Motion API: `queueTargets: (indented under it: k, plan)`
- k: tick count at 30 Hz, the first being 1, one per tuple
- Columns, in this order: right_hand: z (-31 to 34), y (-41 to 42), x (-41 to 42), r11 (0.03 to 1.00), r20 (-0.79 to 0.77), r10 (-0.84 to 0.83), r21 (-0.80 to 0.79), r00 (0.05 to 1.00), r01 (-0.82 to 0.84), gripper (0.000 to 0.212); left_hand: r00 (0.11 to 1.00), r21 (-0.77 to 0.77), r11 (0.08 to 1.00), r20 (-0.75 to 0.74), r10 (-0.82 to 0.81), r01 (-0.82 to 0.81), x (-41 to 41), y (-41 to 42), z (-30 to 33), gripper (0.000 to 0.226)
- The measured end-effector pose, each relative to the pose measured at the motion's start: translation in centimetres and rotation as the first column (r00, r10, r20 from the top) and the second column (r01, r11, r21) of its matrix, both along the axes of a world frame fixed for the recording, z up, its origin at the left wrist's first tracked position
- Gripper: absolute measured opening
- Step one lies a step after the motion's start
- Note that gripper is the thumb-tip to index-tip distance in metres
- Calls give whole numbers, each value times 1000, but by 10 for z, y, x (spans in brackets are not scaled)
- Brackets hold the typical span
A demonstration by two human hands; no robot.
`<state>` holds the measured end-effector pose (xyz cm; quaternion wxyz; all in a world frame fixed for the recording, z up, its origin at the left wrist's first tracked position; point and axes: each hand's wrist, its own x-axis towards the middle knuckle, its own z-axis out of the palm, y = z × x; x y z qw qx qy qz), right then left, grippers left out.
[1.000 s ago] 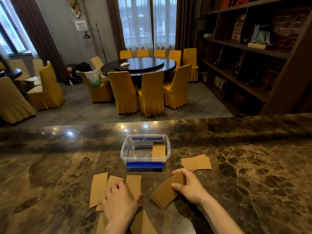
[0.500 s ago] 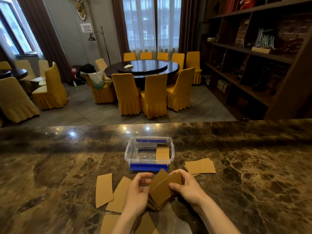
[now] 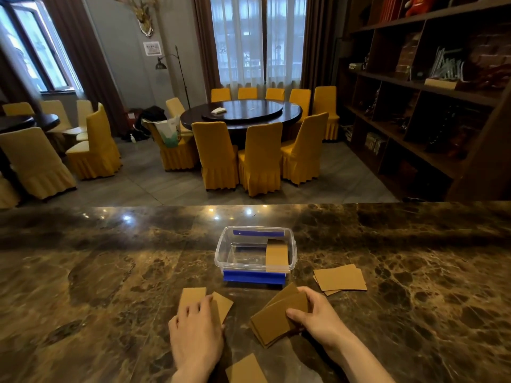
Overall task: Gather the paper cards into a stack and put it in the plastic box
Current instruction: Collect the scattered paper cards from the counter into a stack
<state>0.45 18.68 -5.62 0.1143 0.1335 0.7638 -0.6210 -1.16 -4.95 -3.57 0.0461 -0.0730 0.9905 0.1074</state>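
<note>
Single brown card (image 3: 246,369): flat on the marble counter (image 3: 110,286) at the near edge, between the two forearms.

Left hand (image 3: 197,333): palm down, fingers spread, pressing on two overlapping cards (image 3: 225,302) lying on the counter; not pinching them.

Right hand (image 3: 318,316): thumb and fingers pinched on a fanned stack of cards (image 3: 276,319), its lower corner at or just above the counter; contact cannot be told.

Loose cards (image 3: 340,278): a small overlapping pile, flat, to the right of the box and well apart from the right hand.

Plastic box (image 3: 221,252): clear, open-topped, blue clips at near and far sides, standing just beyond both hands. One card (image 3: 276,252) leans inside against its right wall.

Beyond the counter: round dark table (image 3: 290,114) ringed by yellow-covered chairs (image 3: 260,158); a floor lamp (image 3: 177,70); dark shelving (image 3: 431,87) on the right. A notice (image 3: 152,48) hangs on the far wall, its writing too small to read. No brand or label is legible on any item.
</note>
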Motion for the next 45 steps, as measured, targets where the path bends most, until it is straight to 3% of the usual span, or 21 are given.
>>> queueTargets:
  k: [6,14,17,19,21,25,28,31,33,35,37,39,42,45]
  plan:
    - [-2,-1,-4,1000,10,-22,2,1000,22,25,999,54,998,34,33,-35,-8,-3,0,55]
    - [-2,1,-4,999,30,-44,-1,999,44,26,987,-80,991,111,115,-106,-20,-16,-5,71]
    - [0,0,-5,1000,34,-25,9,999,24,27,987,-63,991,98,127,-121,-19,-6,3,63]
    - [2,-2,-6,1000,33,-5,21,999,4,27,994,77,991,3,106,-106,-18,0,5,38]
    - [6,-3,-7,1000,29,23,13,999,-24,26,990,334,938,-69,119,-89,-17,4,7,28]
    - [12,-8,-9,995,-23,98,-9,995,-98,24,1000,719,695,-29,-13,30,-16,18,16,27]
    - [12,-14,-13,995,-92,94,-13,991,-95,27,990,828,558,17,-138,64,-13,29,17,22]
    - [11,-17,-13,992,-104,-4,-124,995,-9,38,987,851,518,-6,-159,88,-13,29,18,27]
    - [12,-16,-12,984,-95,-34,-175,995,17,46,991,813,570,-61,-116,117,-15,21,18,27]
    - [12,-15,-10,990,-93,-33,-142,995,20,47,989,708,702,-144,43,73,-19,5,16,22]
    - [11,-14,-10,998,-95,-8,-61,995,2,39,964,505,858,-171,201,-89,-24,-17,11,35]
    - [9,-15,-10,1000,-82,23,-14,996,-25,29,967,218,951,-81,243,-221,-26,-40,5,58]
    - [5,-20,-9,999,-51,44,-10,998,-44,26,975,1,976,32,218,-219,-23,-59,-3,67]
    - [3,-27,-11,994,-11,52,-94,999,-53,28,979,31,979,46,200,-202,-23,-61,-5,67]
